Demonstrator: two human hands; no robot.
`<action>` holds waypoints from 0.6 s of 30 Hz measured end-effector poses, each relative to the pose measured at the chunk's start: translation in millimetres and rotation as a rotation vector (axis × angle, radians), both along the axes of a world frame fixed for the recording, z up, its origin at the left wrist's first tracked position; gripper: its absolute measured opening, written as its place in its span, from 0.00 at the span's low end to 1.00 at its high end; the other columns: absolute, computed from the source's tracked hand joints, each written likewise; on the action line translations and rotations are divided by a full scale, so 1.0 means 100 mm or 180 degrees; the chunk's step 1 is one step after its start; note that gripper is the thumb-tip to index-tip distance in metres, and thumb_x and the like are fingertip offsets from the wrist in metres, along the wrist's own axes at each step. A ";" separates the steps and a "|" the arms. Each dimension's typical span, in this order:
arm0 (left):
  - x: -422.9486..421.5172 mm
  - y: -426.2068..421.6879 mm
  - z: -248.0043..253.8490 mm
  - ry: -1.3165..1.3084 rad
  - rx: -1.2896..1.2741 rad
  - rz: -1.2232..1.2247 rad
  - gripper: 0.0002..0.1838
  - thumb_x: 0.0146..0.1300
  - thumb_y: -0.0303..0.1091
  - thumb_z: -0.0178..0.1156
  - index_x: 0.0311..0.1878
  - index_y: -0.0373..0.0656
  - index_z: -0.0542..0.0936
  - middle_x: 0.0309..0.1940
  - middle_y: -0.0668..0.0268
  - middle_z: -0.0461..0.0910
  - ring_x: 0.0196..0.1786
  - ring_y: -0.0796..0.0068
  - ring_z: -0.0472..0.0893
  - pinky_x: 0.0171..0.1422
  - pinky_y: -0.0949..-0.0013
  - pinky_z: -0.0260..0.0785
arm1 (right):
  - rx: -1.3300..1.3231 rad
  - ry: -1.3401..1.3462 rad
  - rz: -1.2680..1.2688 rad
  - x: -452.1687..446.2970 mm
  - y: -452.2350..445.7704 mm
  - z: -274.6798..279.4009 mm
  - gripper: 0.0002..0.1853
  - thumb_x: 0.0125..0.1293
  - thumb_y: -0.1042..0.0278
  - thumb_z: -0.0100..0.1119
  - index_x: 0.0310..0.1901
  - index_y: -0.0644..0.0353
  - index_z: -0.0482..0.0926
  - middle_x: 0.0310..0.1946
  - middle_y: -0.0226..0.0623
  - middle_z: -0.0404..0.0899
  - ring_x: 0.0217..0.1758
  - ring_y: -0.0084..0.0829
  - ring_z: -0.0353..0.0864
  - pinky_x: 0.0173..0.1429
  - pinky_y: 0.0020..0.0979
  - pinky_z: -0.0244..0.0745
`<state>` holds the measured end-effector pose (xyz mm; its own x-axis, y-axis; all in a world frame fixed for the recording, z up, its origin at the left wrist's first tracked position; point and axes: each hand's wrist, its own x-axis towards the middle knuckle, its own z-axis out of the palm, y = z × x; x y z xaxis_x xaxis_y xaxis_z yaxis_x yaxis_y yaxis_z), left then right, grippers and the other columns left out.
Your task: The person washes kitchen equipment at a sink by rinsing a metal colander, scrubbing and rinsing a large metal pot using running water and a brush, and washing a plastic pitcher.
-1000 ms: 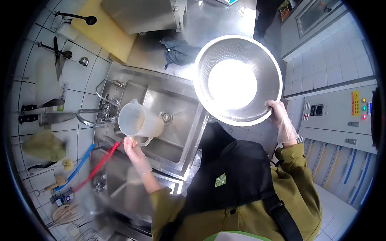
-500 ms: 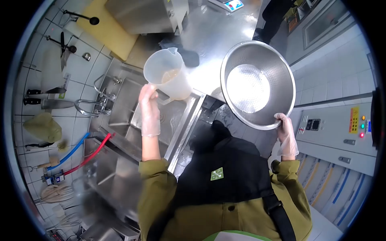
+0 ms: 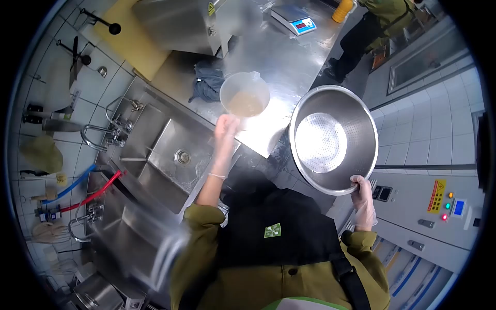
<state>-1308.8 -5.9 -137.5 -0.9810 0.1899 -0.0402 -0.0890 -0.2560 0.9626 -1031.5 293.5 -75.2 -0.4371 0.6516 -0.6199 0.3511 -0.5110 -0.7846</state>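
My gloved left hand (image 3: 226, 135) is closed on the handle side of a translucent plastic pitcher (image 3: 245, 95), which has some cloudy, brownish contents at its bottom. The pitcher is over the steel counter, beside a dark grey cloth (image 3: 207, 81). In my gloved right hand (image 3: 362, 199) is the rim of a large perforated steel colander (image 3: 356, 126), tilted so that its inside faces me. Nothing shows inside the colander. My left hand is slightly blurred.
A steel sink (image 3: 168, 155) lies at the left, with taps on the tiled wall. A digital scale (image 3: 293, 20) rests on the counter (image 3: 253, 41) near a steel machine. Another person (image 3: 369, 31) stands at the upper right. A control panel (image 3: 434, 206) is at the right.
The pitcher, held in my left hand, has moved from over the sink to the right, over the counter. The colander has shifted right and lower in view. The other person has come further into view.
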 end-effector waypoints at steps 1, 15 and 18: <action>0.07 -0.02 0.00 -0.0056 -0.0005 -0.0028 0.06 0.59 0.32 0.55 0.35 0.42 0.71 0.27 0.76 0.68 0.32 0.86 0.65 0.38 0.81 0.57 | 0.0005 -0.0033 0.0047 0.01 -0.03 0.01 0.06 0.48 0.77 0.52 0.29 0.69 0.75 0.27 0.34 0.72 0.32 0.27 0.71 0.40 0.28 0.66; 0.55 -0.43 0.14 -0.0591 -0.0323 -0.0772 0.18 0.63 0.40 0.53 0.50 0.37 0.73 0.42 0.70 0.74 0.46 0.81 0.71 0.53 0.75 0.60 | -0.0122 -0.0030 -0.0194 0.13 -0.33 -0.29 0.06 0.48 0.75 0.53 0.28 0.67 0.75 0.24 0.31 0.70 0.28 0.23 0.67 0.36 0.25 0.62; 0.70 -0.48 0.07 -0.0658 -0.0314 -0.0737 0.18 0.63 0.40 0.53 0.51 0.37 0.73 0.44 0.68 0.74 0.49 0.81 0.70 0.55 0.75 0.59 | -0.0095 -0.0083 -0.0251 0.10 -0.30 -0.28 0.05 0.48 0.75 0.53 0.28 0.65 0.74 0.23 0.30 0.69 0.27 0.24 0.67 0.35 0.25 0.62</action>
<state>-1238.4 -53.9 -130.0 -0.8813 0.3924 -0.2633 -0.3301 -0.1126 0.9372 -1021.0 263.5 -102.8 -0.3687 0.6645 -0.6500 0.3289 -0.5608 -0.7598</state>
